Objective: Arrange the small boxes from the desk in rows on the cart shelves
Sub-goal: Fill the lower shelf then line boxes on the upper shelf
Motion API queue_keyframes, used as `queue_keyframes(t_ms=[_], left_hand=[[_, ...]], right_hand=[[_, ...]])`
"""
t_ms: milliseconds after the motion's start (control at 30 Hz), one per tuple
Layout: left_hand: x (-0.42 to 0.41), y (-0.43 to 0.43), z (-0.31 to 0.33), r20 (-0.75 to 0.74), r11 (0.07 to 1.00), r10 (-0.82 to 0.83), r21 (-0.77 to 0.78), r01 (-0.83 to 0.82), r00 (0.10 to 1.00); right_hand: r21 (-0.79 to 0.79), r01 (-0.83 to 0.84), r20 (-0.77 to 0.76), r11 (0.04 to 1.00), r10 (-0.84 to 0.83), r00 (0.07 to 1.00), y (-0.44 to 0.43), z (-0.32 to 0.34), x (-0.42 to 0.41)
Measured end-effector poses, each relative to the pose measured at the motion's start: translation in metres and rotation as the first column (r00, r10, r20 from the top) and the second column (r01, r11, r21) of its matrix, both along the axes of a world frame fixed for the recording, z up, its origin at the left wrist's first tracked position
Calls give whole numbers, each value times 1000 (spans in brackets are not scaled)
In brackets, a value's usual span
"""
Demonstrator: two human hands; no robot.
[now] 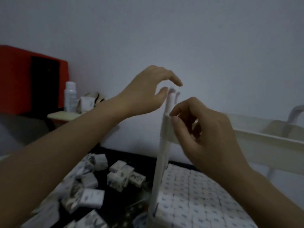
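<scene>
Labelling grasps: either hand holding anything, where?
Right hand pinches the white upright cart post at its tray bracket; left hand arches over the post top, grip unclear.

Dim room, plain white wall (pixel 164 30), red chair (pixel 16 76) at left.

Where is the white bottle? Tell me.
Head view, far left: the white bottle stands on the small pale table, in front of the red object, beside a small white carton.
</scene>
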State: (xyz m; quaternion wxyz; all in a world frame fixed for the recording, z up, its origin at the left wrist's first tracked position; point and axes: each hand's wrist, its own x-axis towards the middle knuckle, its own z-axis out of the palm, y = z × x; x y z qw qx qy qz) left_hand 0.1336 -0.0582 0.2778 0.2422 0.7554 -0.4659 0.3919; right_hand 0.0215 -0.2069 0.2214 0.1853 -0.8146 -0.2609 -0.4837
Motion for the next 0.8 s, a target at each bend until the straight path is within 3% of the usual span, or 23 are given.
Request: queue_keyframes(t_ms=[67,133,267,400,533,633,700,800], left_hand=[[-1,43,-40,-2,997,77,7,-77,997],[3,87,-91,-122,980,196,49,-191,973],[-6,159,-188,-403,904,422,118,-411,812],[-28,210,-256,-494,830,500,37,-557,711],[-46,228,-290,-554,743,524,-75,-665,647],[-52,227,-306,-581,703,497,-165,-692,644],[-52,225,-317,-639,703,443,-187,-686,628],[-49,220,-333,-701,737,402,-134,-662,589]], right_hand=[[-55,-87,-87,995,83,993,23,-25,3],[-122,-135,-210,983,107,972,44,-55,16],[-178,-151,-485,972,47,873,79,-122,57],[-101,-66,-692,993,-22,721,103,-190,111],[-141,44,-698,989,-131,704,118,-236,147],[-168,13,-749,986,-137,649,125,-248,157],[-157,-36,-807,987,-107,581,128,-252,160],[-134,-61,-800,989,-72,595,131,-254,162]])
